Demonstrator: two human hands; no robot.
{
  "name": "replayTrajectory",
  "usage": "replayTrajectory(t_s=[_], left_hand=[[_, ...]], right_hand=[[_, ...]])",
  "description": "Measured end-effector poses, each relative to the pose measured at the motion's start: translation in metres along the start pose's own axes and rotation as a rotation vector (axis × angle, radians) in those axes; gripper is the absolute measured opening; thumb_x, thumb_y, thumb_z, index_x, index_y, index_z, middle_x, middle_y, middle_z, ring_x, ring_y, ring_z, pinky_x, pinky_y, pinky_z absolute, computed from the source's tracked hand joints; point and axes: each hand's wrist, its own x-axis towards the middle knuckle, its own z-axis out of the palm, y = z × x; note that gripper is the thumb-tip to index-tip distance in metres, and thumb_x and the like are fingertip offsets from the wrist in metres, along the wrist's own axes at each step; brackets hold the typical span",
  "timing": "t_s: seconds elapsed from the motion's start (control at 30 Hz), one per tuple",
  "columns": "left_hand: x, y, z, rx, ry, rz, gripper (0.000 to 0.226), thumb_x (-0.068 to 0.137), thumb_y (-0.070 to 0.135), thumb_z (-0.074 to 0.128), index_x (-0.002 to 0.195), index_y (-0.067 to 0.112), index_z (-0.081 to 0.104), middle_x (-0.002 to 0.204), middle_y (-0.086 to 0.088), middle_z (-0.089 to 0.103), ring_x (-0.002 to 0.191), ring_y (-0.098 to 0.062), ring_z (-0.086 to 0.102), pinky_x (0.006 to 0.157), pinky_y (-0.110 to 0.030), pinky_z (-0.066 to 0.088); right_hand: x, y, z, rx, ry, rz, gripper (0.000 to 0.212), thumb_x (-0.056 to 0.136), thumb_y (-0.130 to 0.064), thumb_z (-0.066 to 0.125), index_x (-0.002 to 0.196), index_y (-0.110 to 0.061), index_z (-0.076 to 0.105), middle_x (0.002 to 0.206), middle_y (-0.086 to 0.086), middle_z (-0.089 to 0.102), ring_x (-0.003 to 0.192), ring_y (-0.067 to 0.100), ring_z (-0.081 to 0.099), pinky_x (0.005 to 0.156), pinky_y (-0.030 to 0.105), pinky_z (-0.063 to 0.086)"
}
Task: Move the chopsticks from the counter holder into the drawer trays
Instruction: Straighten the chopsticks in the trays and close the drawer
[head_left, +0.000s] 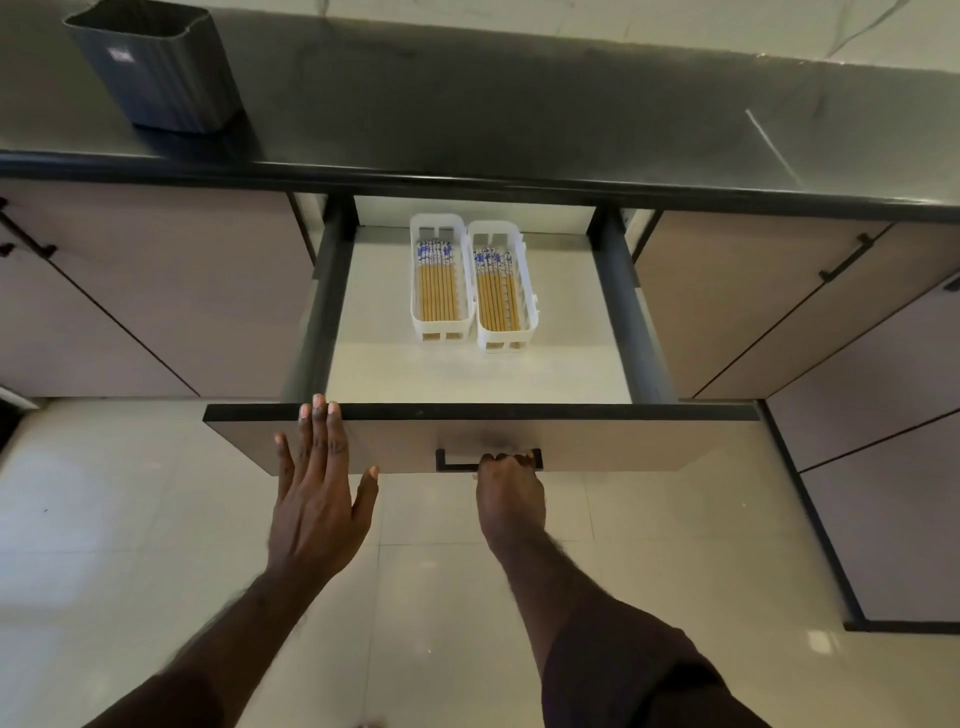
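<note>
Wooden chopsticks (437, 291): laid flat in two white trays (470, 280), well beyond both hands, blue-patterned ends pointing away.
Trays: set side by side on the floor of the open drawer (395, 364).
Left hand (317, 483): fingers kept straight and spread, pressed flat on the drawer front (649, 441), fingertips at its top edge.
Right hand (511, 493): fingers curled round the black handle (452, 462).
Grey holder (156, 67): stood on the dark counter (519, 119), far beyond the left hand.
</note>
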Motion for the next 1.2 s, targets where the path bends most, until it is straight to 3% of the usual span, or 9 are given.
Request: replayTrajectory(t_s=[0.53,0.7,0.9,1.03,1.2], left_hand=[[0.135,-0.031,0.011,-0.093,0.041,0.018,0.079,0.093,0.045,0.033,0.153,0.007,-0.003,0.162,-0.015,-0.002,0.149,-0.029,-0.003,0.120,-0.042,-0.006],[0.189,-0.048,0.011,-0.103,0.041,0.042,0.079,0.094,0.045,0.033,0.153,0.007,-0.003,0.162,-0.014,-0.003,0.149,-0.029,-0.003,0.120,-0.040,-0.007],[0.239,-0.055,0.009,-0.121,0.072,0.068,0.079,0.094,0.043,0.036,0.152,0.007,-0.003,0.162,-0.016,-0.003,0.149,-0.029,-0.004,0.121,-0.040,-0.007],[0.266,-0.055,0.010,-0.113,0.073,0.076,0.078,0.095,0.043,0.034,0.152,0.006,-0.003,0.162,-0.015,-0.003,0.149,-0.028,-0.005,0.120,-0.044,-0.004],[0.296,-0.055,0.013,-0.101,0.074,0.065,0.078,0.095,0.044,0.033,0.153,0.011,-0.007,0.162,-0.013,-0.005,0.149,-0.027,-0.006,0.120,-0.041,-0.008]], right_hand=[[0.129,-0.016,-0.038,-0.015,-0.006,0.056,0.027,0.087,-0.016,0.071,0.112,-0.007,0.065,0.102,0.010,0.071,0.087,0.021,0.067,0.078,0.030,0.055],[0.175,-0.026,-0.050,-0.068,0.022,0.094,0.030,0.087,-0.015,0.071,0.114,-0.005,0.064,0.105,0.012,0.070,0.096,0.024,0.066,0.097,0.038,0.052],[0.225,-0.032,-0.065,-0.076,0.013,0.108,0.030,0.086,-0.014,0.070,0.114,-0.005,0.062,0.106,0.012,0.068,0.096,0.024,0.064,0.083,0.033,0.054],[0.254,-0.033,-0.074,-0.059,0.016,0.108,0.027,0.087,-0.007,0.066,0.113,-0.005,0.063,0.105,0.013,0.068,0.099,0.027,0.062,0.095,0.038,0.051],[0.287,-0.032,-0.080,-0.055,0.035,0.102,0.025,0.089,-0.006,0.063,0.114,-0.005,0.062,0.106,0.014,0.067,0.099,0.028,0.062,0.097,0.040,0.050]])
